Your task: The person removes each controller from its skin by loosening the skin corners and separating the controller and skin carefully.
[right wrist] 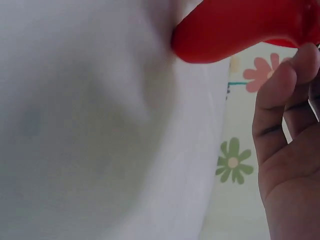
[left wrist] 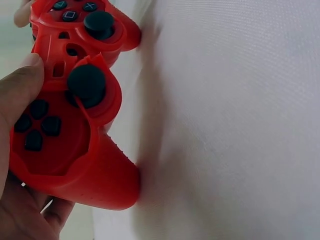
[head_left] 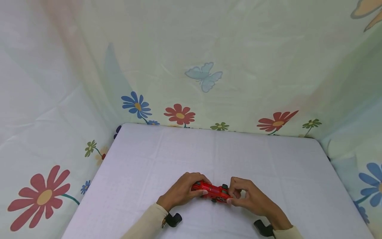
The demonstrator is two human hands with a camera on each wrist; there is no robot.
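A red game controller [head_left: 213,192] stands tipped on its edge, its handles against the white cloth. A red silicone cover [left wrist: 107,177] wraps it; around the near thumbstick [left wrist: 86,82] the cover sits askew, with a strip of it across the stick's base. My left hand [head_left: 183,189] grips the controller's left end, thumb [left wrist: 25,82] on the button face and fingers behind. At the right end, my right hand [head_left: 252,196] pinches with curled index finger and thumb. Whether it holds only the cover there, I cannot tell. In the right wrist view its fingertips [right wrist: 282,80] lie beside the red handle [right wrist: 220,37].
A white cloth [head_left: 179,149] covers the table under both hands. Behind and at the sides hangs a pale curtain [head_left: 238,66] printed with flowers and a butterfly. A black wrist camera [head_left: 174,219] is worn on the left wrist, another [head_left: 264,228] on the right.
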